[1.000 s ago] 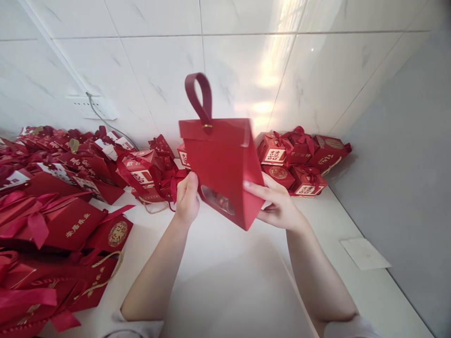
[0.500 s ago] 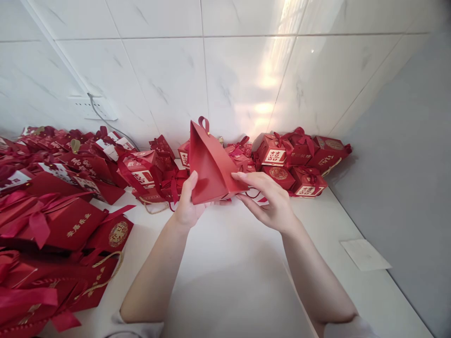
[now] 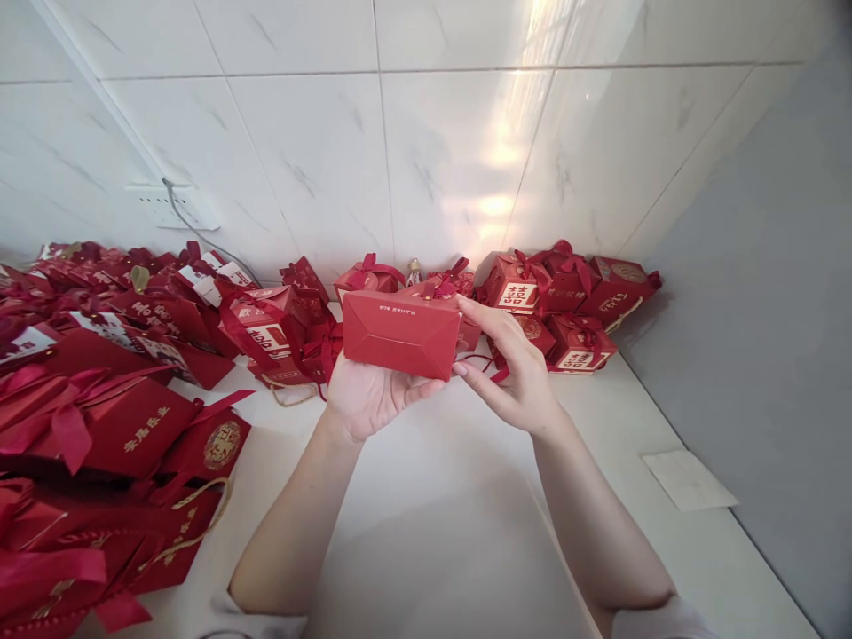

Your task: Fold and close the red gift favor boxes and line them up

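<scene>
Red box [image 3: 401,334] lengthwise left-right, base toward camera — left hand [image 3: 370,399] cradling, right hand [image 3: 519,377] pinching end

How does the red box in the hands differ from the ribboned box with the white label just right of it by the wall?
The held box is up off the counter, tipped so a plain folded face shows, between the left hand and right hand. The labelled box rests among others by the wall, ribbon-tied, with a white label. No ribbon shows on the held box. Both are red card.
</scene>
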The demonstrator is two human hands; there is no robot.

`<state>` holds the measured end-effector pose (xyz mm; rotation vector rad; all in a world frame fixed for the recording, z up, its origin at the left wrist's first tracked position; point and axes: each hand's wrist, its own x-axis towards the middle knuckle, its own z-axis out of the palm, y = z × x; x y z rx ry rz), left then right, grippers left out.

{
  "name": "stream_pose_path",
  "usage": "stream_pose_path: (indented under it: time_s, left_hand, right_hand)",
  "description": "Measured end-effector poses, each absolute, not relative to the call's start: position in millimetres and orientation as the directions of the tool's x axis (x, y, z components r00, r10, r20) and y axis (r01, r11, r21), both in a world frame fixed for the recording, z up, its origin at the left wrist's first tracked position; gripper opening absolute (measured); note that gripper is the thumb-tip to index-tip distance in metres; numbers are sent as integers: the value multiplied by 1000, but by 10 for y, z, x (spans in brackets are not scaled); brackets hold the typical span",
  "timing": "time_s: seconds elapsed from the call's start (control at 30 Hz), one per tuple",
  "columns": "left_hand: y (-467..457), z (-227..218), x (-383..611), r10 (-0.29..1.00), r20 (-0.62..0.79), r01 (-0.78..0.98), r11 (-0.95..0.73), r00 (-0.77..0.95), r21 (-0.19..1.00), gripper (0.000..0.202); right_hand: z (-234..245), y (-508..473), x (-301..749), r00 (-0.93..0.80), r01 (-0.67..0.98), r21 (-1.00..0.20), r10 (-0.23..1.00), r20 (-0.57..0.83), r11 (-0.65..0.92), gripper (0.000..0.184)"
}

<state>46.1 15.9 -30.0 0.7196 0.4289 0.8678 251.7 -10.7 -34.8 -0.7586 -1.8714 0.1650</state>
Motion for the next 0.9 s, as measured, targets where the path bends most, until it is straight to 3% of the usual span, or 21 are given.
stream_pose_path:
  time_s: [0.23, 0.37, 0.6, 0.9]
  left_hand:
    - [130, -240, 482, 769, -35, -592, 519, 638, 616, 56]
    - [66, -211, 552, 756, -51, -577, 540, 653, 613, 61]
    - [-45, -213, 708, 829, -61, -630, 469, 556, 619, 53]
    - [-2, -299, 666, 799, -75, -580, 495, 597, 647, 55]
  right_hand:
    - [-352, -92, 2530, -251, 425, -491, 620, 744, 761, 62]
    - [-359, -81, 2494, -249, 489, -376, 539, 805, 787, 80]
    - [-384, -104, 2442, -333, 704, -122, 477, 813, 699, 79]
    - [-415, -96, 2453, -337, 666, -98, 415, 845, 739, 73]
